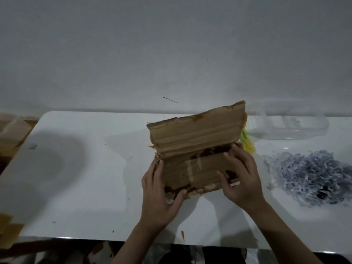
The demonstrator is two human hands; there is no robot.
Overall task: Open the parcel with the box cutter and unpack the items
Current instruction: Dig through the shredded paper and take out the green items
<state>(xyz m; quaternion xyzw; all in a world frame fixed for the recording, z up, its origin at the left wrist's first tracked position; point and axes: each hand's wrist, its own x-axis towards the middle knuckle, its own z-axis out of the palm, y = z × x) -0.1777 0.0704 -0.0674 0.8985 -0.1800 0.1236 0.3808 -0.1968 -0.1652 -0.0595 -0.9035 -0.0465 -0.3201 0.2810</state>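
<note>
A worn brown cardboard parcel [192, 155] lies on the white table [85, 168], its far flap standing up and a dark gap showing beneath it. My left hand [162, 189] grips the parcel's near left corner. My right hand [240, 176] holds the right end, fingers over the near flap and at the gap. A yellow-green box cutter [246, 142] lies on the table just behind the parcel's right end, partly hidden by it. What is inside the parcel cannot be made out.
A heap of grey-lilac shredded paper [314, 176] lies at the right. A clear plastic container [289, 126] sits at the back right by the wall. Brown cardboard boxes [13, 130] stand off the table's left edge.
</note>
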